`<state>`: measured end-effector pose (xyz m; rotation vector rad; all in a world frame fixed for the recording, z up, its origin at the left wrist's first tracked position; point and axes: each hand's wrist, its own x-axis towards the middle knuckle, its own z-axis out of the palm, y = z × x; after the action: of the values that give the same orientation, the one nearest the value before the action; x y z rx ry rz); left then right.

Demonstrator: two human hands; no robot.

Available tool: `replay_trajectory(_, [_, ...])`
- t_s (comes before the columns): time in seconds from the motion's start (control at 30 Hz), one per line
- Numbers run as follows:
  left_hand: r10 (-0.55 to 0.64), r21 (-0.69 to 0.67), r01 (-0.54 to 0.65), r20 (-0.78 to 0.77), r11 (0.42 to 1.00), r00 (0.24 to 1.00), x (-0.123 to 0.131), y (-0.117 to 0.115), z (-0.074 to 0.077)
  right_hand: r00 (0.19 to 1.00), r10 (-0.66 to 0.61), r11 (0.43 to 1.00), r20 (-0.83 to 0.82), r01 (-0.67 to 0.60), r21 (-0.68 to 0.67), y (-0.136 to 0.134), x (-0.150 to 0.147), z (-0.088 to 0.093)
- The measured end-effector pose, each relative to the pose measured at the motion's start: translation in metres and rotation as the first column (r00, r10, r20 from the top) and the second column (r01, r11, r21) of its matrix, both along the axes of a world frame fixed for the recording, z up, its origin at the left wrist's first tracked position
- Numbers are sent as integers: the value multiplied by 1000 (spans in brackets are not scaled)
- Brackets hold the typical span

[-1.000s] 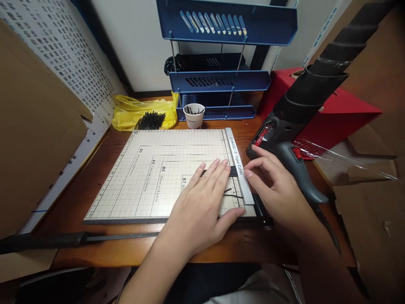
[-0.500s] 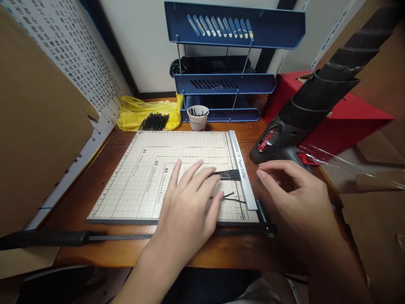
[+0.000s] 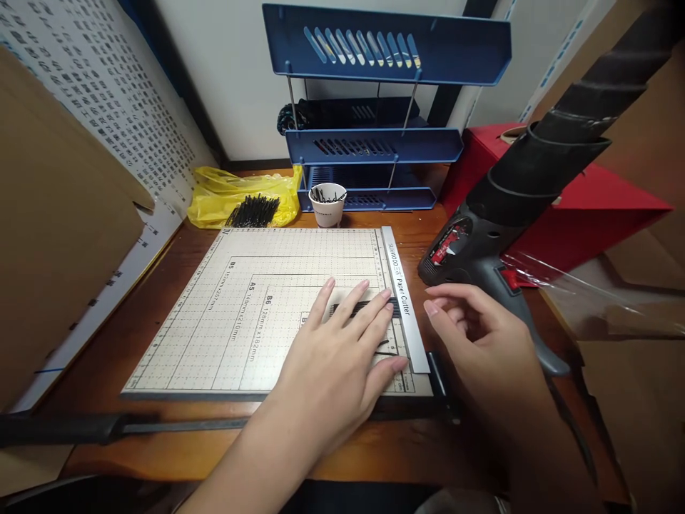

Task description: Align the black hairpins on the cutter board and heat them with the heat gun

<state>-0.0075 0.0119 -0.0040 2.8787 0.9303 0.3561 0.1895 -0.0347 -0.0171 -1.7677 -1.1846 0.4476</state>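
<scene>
My left hand (image 3: 342,350) lies over the paper cutter (image 3: 214,328), fingers spread flat across a row of thin black strips (image 3: 396,307). The strips reach the white guard bar (image 3: 400,300) on the cutter's right side; my fingers cover much of them. Loose black strips partly show under my thumb. Just right of the bar, my right hand (image 3: 481,328) hovers with its fingers curled, thumb and index tips slightly apart and nothing visible between them. The cutter's blade arm (image 3: 182,426), with a black handle, lies lowered along the front edge.
Behind the cutter are a paper cup (image 3: 327,210) of black pieces and a yellow bag (image 3: 214,200) bearing a black bundle (image 3: 252,211). A blue tray rack (image 3: 374,146) stands farther back. At right are a heat gun (image 3: 497,214) with a black nozzle and a red box (image 3: 599,214).
My left hand has slid right over the strips, closer to the guard bar. My right hand stays beside the bar, its fingers slightly shifted. The camera view has moved a little.
</scene>
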Motion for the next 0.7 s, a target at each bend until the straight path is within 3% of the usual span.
replay_trajectory(0.53, [-21, -60, 21, 9, 998, 1000, 4, -1, -1, 998, 58, 998, 39, -58, -2, 5, 1, -9])
replay_trajectory(0.7, [-5, 5, 4, 76, 1000, 997, 4, 3, 4, 997, 62, 998, 41, -62, -5, 5, 1, -11])
